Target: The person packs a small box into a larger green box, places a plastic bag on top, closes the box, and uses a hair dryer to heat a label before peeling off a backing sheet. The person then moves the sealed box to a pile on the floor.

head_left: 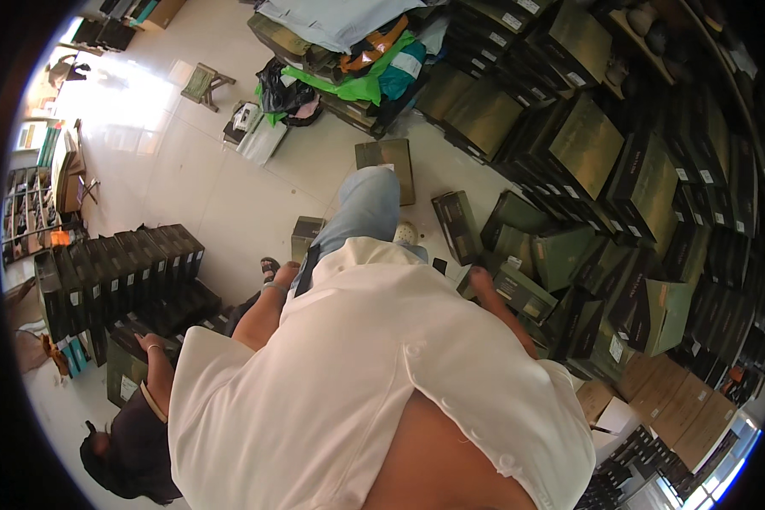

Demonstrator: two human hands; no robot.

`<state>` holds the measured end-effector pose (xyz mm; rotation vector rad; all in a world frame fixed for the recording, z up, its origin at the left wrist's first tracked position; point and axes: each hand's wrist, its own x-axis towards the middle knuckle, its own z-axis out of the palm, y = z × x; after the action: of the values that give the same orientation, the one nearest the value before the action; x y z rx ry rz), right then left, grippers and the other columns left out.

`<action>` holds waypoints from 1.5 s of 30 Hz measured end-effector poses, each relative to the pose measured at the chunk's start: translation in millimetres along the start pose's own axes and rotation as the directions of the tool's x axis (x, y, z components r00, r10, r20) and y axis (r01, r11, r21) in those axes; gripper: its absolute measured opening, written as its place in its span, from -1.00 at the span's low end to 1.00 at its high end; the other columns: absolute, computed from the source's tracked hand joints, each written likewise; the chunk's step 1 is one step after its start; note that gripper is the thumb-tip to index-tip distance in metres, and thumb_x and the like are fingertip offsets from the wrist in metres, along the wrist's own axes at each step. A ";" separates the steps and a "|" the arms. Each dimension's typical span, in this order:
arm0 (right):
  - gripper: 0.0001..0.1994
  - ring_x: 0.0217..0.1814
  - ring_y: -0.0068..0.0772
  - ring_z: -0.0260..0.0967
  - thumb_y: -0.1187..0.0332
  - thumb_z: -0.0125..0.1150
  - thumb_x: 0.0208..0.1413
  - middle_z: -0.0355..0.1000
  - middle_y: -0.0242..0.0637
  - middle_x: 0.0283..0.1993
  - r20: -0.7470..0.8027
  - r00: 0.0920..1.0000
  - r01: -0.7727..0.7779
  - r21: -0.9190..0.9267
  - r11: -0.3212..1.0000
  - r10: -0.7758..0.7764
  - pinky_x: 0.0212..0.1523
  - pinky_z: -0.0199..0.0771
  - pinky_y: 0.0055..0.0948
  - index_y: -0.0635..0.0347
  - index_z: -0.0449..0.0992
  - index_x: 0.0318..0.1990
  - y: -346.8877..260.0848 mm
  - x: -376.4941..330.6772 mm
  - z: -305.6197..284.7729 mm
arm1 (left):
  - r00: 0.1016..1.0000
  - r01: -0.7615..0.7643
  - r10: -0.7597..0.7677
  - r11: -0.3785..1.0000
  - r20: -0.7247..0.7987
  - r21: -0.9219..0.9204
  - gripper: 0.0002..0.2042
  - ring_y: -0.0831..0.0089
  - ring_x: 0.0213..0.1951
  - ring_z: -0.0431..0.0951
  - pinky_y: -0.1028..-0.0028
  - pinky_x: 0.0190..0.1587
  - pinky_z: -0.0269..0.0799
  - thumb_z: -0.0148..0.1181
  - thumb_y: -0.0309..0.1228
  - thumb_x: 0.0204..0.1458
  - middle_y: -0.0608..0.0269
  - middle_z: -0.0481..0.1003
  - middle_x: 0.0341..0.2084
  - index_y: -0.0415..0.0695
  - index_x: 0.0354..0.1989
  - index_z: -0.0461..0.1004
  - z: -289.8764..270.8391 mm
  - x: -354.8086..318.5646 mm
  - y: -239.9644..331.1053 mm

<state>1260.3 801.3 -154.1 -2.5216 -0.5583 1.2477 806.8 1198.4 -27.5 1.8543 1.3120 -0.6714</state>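
My left hand [286, 274] hangs beside my left thigh, next to a black strip lying along the jeans [359, 212]. Its fingers are mostly hidden, so I cannot tell what they hold, if anything. On the other side, my right hand [482, 279] is lowered close to a green box [523, 291] in a jumble of boxes. Its fingers do not show clearly either. Ahead of my leg a dark green box [404, 174] lies on the floor, and another box [456, 226] stands just right of it. A smaller box [307, 231] sits left of my knee.
Tall stacks of dark green boxes [582, 144] fill the right side. A row of boxes [127, 263] stands at left, where a co-worker [136, 442] has a hand on a box [126, 374]. Bags [348, 85] cover a pile ahead, near a folding stool [202, 85].
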 end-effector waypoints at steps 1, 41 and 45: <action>-0.62 0.00 0.10 0.39 0.11 -0.03 0.11 0.48 0.01 -0.09 -0.006 0.990 -0.137 0.162 0.977 0.140 -0.02 0.38 -0.09 0.15 0.54 -0.09 -7.9 1.6 -1.1 | 0.998 0.035 -0.037 0.998 -0.042 -0.045 -0.68 0.01 -0.06 0.51 0.25 0.01 0.38 -0.01 -0.27 0.05 -0.12 0.53 -0.15 -0.18 -0.13 0.54 -4.6 -9.0 9.1; -0.65 -0.04 -0.01 0.46 0.18 0.06 0.08 0.52 -0.01 -0.12 0.484 0.868 0.364 -0.465 0.807 -0.113 0.02 0.39 -0.22 0.26 0.56 -0.13 -278.3 101.5 -42.4 | 0.716 0.400 -0.646 0.066 0.267 -0.914 -0.67 0.30 -0.33 0.57 0.32 -0.29 0.44 -0.04 -0.39 0.04 -0.01 0.55 -0.26 -0.22 -0.06 0.50 166.1 -102.7 -77.1; -0.62 -0.06 0.06 0.45 0.10 0.04 0.10 0.51 0.00 -0.15 0.379 0.922 0.255 -0.445 0.858 -0.077 -0.08 0.42 -0.16 0.23 0.55 -0.14 -341.7 150.6 -46.0 | 0.725 0.375 -0.682 0.266 0.102 -0.888 -0.65 0.21 -0.18 0.55 0.32 -0.11 0.42 -0.09 -0.39 0.04 -0.03 0.55 -0.22 -0.24 -0.05 0.48 122.7 -80.6 -50.3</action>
<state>1306.0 1169.9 -94.1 -2.5490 -1.3027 1.6699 733.1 1063.8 -50.5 0.5899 2.0275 0.0870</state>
